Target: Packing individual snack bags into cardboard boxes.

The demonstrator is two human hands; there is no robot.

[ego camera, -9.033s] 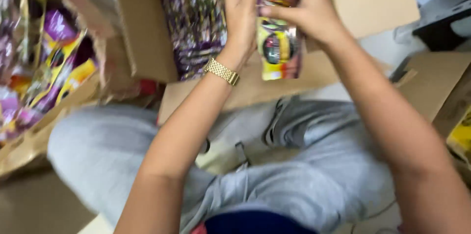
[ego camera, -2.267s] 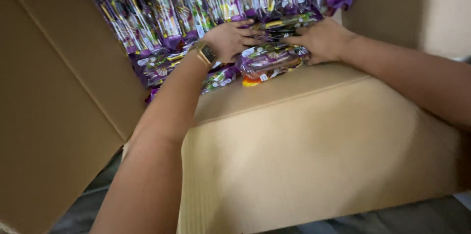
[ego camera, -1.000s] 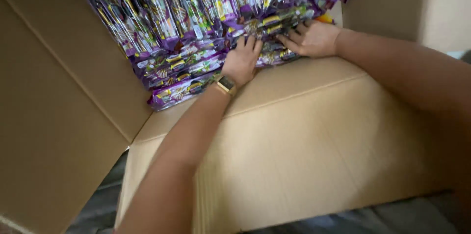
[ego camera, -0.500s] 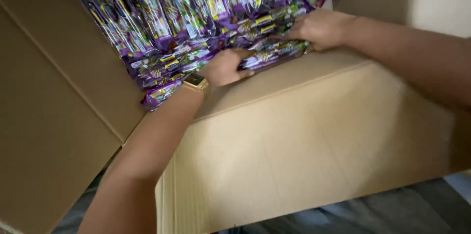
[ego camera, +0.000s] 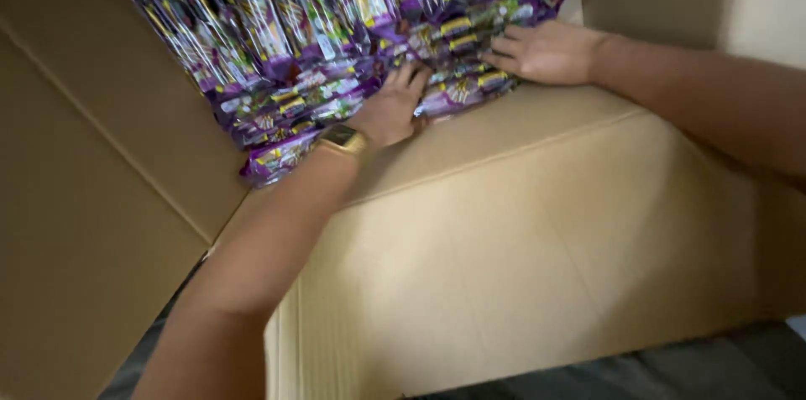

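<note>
Your left hand [ego camera: 393, 108] and right hand [ego camera: 546, 52] lie flat, fingers spread, gripping nothing, on the purple snack packets [ego camera: 457, 85] in the cardboard box [ego camera: 537, 240].

Purple-green-yellow packets [ego camera: 319, 39] — plain brown carton [ego camera: 537, 249]

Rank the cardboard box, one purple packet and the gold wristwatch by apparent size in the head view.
1. Cardboard box, fills most of the view.
2. Purple packet, long and narrow.
3. Gold wristwatch, smallest, though nearer the camera.
</note>
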